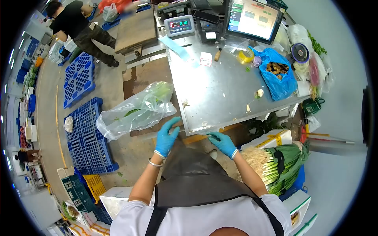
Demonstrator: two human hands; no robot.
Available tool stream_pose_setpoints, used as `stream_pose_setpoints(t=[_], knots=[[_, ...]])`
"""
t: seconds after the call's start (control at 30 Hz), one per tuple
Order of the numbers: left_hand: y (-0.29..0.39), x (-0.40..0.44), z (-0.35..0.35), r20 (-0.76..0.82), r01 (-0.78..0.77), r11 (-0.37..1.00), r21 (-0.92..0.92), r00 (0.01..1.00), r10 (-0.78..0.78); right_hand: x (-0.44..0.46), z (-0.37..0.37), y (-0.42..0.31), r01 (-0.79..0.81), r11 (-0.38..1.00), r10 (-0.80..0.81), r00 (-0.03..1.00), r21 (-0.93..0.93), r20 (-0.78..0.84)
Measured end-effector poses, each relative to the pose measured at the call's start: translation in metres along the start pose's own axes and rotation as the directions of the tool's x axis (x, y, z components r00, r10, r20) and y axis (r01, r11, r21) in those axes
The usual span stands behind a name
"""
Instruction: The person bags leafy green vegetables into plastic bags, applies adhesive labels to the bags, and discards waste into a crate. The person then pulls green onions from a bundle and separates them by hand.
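My left hand [167,137], in a blue glove, has its fingers spread just beyond the front left corner of the metal table [220,90]. Close to its fingertips lies a clear plastic bag [138,110] with green leafy vegetables inside, on a brown board [147,74]. My right hand [222,143], also gloved in blue, is near the table's front edge, with its fingers apart. Neither hand shows anything held. To the right of my right hand is a large bundle of leeks [281,165] with pale roots.
On the table are a blue bag [277,86], yellow tape [245,56] and a paper label [205,59]. Behind stand a scale display [179,26] and a monitor [254,19]. Blue pallets [88,137] lie at left; a person [80,29] stands beyond.
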State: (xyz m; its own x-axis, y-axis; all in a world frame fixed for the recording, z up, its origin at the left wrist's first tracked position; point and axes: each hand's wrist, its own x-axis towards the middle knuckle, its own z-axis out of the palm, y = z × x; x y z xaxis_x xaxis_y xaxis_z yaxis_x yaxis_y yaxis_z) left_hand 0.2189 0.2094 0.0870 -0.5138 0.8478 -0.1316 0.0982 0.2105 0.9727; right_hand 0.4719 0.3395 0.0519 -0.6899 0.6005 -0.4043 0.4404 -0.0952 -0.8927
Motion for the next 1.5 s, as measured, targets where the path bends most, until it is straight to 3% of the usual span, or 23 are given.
stream_pose_setpoints(t=[0.07,0.17,0.23,0.3,0.37,0.4,0.43,0.57,0.63,0.7,0.73,0.8,0.83,0.87,0.9,1.0,1.1,1.23,1.27,1.3,1.33,1.37,1.5], knots=[[-0.001,-0.01,0.001,0.038,-0.035,0.999,0.033,0.999,0.033,0.013,-0.002,0.006,0.056,0.99,-0.058,0.998,-0.127,-0.01],[0.012,-0.027,-0.001,0.038,0.119,0.993,-0.009,0.992,-0.119,0.006,-0.006,0.007,0.155,0.973,-0.186,0.966,-0.17,-0.181],[-0.017,-0.027,0.0,0.051,0.11,0.994,-0.003,0.993,-0.11,-0.007,-0.023,0.023,0.045,0.96,-0.13,0.946,-0.277,-0.297],[-0.012,-0.025,0.007,0.066,0.149,0.987,0.063,0.986,-0.153,-0.036,-0.045,0.048,-0.293,0.832,0.057,0.889,-0.471,-0.453],[-0.028,-0.016,0.008,0.14,0.133,0.979,0.152,0.978,-0.155,-0.085,-0.065,0.079,-0.277,0.9,-0.105,0.61,-0.336,-0.785],[-0.035,-0.013,0.012,0.184,0.135,0.989,0.063,0.972,-0.145,-0.123,-0.077,0.079,-0.33,0.93,0.019,0.489,-0.164,-0.872],[-0.022,-0.014,0.02,0.213,0.153,0.983,0.098,0.962,-0.171,-0.158,-0.086,0.076,-0.337,0.941,0.134,0.373,0.0,-0.918],[-0.001,-0.001,0.084,0.399,0.068,0.978,0.197,0.906,-0.143,-0.289,-0.123,0.216,-0.33,0.919,0.176,-0.145,0.216,-0.974],[0.01,-0.006,0.119,0.484,0.045,0.974,0.22,0.862,-0.149,-0.355,-0.125,0.283,-0.202,0.896,0.308,-0.356,0.395,-0.882],[0.016,-0.017,0.155,0.547,0.04,0.967,0.252,0.819,-0.176,-0.411,-0.116,0.378,0.023,0.844,0.494,-0.421,0.535,-0.761],[0.026,-0.026,0.175,0.573,0.068,0.955,0.289,0.787,-0.23,-0.433,-0.11,0.433,0.001,0.808,0.531,-0.436,0.59,-0.726],[0.023,-0.037,0.205,0.637,-0.019,0.934,0.357,0.737,-0.228,-0.463,-0.11,0.53,-0.011,0.755,0.58,-0.455,0.656,-0.675],[0.023,-0.043,0.217,0.663,-0.065,0.919,0.39,0.712,-0.231,-0.466,-0.126,0.537,-0.309,0.616,0.524,-0.527,0.725,-0.669],[0.028,-0.054,0.233,0.628,0.035,0.909,0.416,0.712,-0.314,-0.465,-0.144,0.518,-0.407,0.512,0.497,-0.578,0.756,-0.647],[0.032,-0.062,0.242,0.656,-0.024,0.902,0.43,0.695,-0.294,-0.46,-0.164,0.489,-0.493,0.394,0.46,-0.625,0.776,-0.63],[0.037,-0.079,0.265,0.721,-0.147,0.874,0.463,0.636,-0.275,-0.459,-0.192,0.514,-0.546,0.168,0.603,-0.602,0.821,-0.524],[0.031,-0.088,0.274,0.722,-0.156,0.844,0.513,0.61,-0.326,-0.454,-0.205,0.54,-0.593,0.156,0.658,-0.534,0.79,-0.531],[0.025,-0.101,0.28,0.711,-0.21,0.789,0.578,0.604,-0.36,-0.482,-0.201,0.535,-0.607,0.299,0.72,-0.363,0.737,-0.592],[0.019,-0.102,0.279,0.719,-0.236,0.783,0.576,0.603,-0.347,-0.493,-0.194,0.531,-0.33,0.447,0.836,-0.177,0.831,-0.52],[0.015,-0.102,0.278,0.726,-0.261,0.776,0.574,0.6,-0.336,-0.504,-0.179,0.524,-0.009,0.483,0.875,0.047,0.876,-0.482],[0.011,-0.102,0.278,0.738,-0.301,0.762,0.573,0.593,-0.321,-0.515,-0.162,0.515,0.307,0.401,0.833,0.269,0.863,-0.483],[0.008,-0.102,0.279,0.751,-0.34,0.748,0.57,0.584,-0.307,-0.521,-0.148,0.5,0.569,0.219,0.718,0.457,0.793,-0.525],[0.008,-0.105,0.291,0.76,-0.327,0.753,0.571,0.558,-0.333,-0.508,-0.128,0.468,0.577,0.195,0.85,0.305,0.793,-0.431]])
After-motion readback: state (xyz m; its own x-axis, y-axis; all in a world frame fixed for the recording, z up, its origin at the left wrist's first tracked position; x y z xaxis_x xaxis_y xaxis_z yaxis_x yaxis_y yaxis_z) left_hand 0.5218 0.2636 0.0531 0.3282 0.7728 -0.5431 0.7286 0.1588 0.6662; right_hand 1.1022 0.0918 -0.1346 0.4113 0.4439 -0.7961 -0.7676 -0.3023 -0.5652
